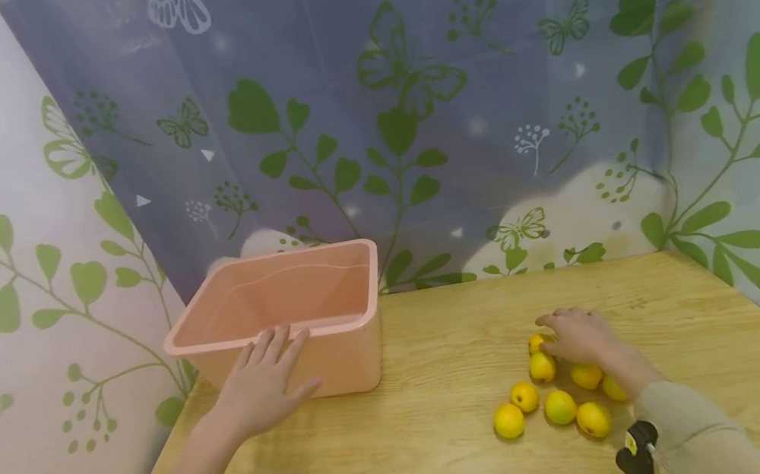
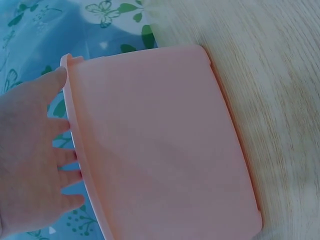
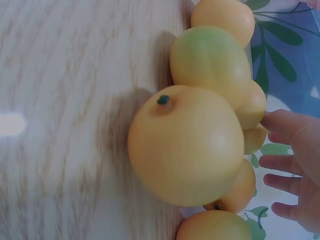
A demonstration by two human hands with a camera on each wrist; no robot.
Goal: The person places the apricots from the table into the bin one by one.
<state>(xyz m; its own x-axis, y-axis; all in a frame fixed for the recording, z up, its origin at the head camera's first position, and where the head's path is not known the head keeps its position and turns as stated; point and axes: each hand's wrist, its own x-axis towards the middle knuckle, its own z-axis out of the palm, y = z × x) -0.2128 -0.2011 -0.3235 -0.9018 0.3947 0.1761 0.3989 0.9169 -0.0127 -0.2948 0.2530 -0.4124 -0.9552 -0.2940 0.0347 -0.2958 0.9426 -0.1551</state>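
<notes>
Left fingers (image 1: 277, 346), straight, touch an upward-opening bin (image 1: 340, 367), long axis crosswise; relaxed right fingers (image 3: 282, 183) extend beside yellow fruit (image 1: 560, 407).

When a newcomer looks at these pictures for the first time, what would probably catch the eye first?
Most likely the big pink bin on the left of the table, with the left hand at its near side. Next might come the bright yellow fruits on the right, with the right hand by the far ones. Behind stands a blue-grey backdrop with leaves and butterflies.
</notes>
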